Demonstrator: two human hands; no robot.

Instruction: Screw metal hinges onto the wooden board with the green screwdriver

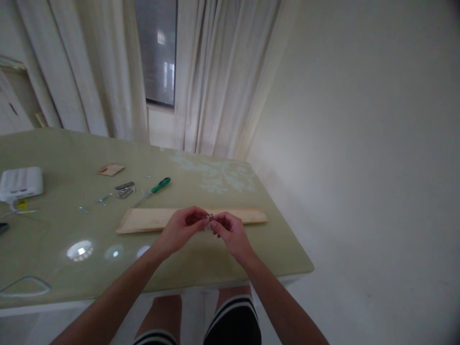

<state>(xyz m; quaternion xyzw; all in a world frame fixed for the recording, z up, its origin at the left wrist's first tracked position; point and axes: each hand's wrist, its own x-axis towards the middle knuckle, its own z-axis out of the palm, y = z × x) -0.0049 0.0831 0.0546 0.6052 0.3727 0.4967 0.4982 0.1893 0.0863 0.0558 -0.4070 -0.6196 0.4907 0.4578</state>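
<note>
My left hand [181,230] and my right hand [230,232] meet over a long wooden board [151,219] that lies flat on the green table [215,258]. Both hands pinch a small metal piece [209,218] between their fingertips, held just above the board. The piece is too small to name. A screwdriver with a green handle [158,186] lies on the table beyond the board, to the left of my hands.
Small metal brackets and screws [122,192] lie scattered left of the screwdriver. A small wooden block [110,169] sits further back. A white box [20,183] and a white cable [25,286] are at the far left. The table's right edge drops to the floor.
</note>
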